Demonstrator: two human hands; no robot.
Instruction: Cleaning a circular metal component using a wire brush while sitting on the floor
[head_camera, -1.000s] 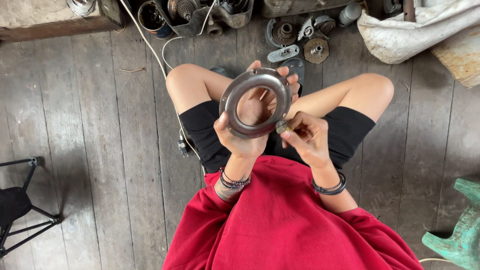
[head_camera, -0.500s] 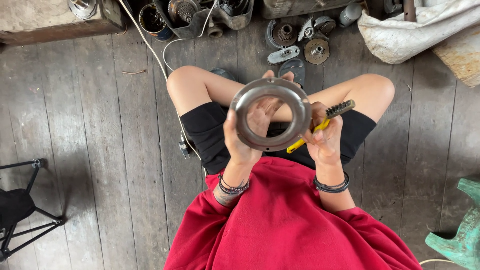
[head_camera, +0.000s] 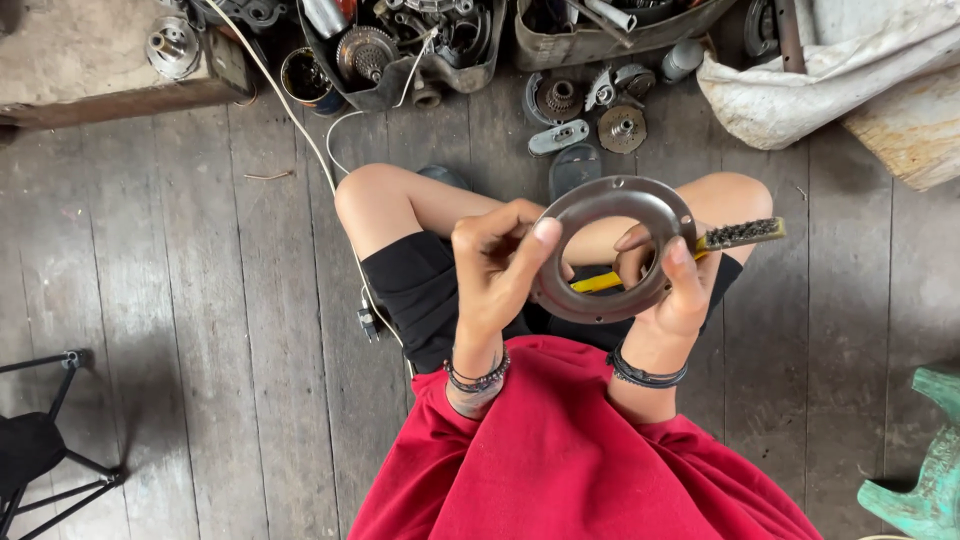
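Observation:
A flat grey metal ring (head_camera: 612, 205) with small holes in its rim is held up above my lap, between both hands. My left hand (head_camera: 495, 270) grips its left edge, thumb pressed on the face. My right hand (head_camera: 672, 290) holds the ring's right edge and also a yellow-handled wire brush (head_camera: 742, 233). The brush's handle passes behind the ring and its bristled head sticks out to the right. I sit cross-legged on a wooden plank floor (head_camera: 200, 300), in black shorts and a red shirt.
Engine and gear parts (head_camera: 365, 50) lie in trays along the far edge, with loose metal pieces (head_camera: 620, 128) just beyond my knees. A white cable (head_camera: 300, 130) runs down past my left knee. A white sack (head_camera: 820, 90) is far right, a black stand (head_camera: 40, 450) near left, a green object (head_camera: 920, 480) near right.
The ring has moved right and lower, tilting flatter. My right hand took up the wire brush and now also grips the ring's right edge.

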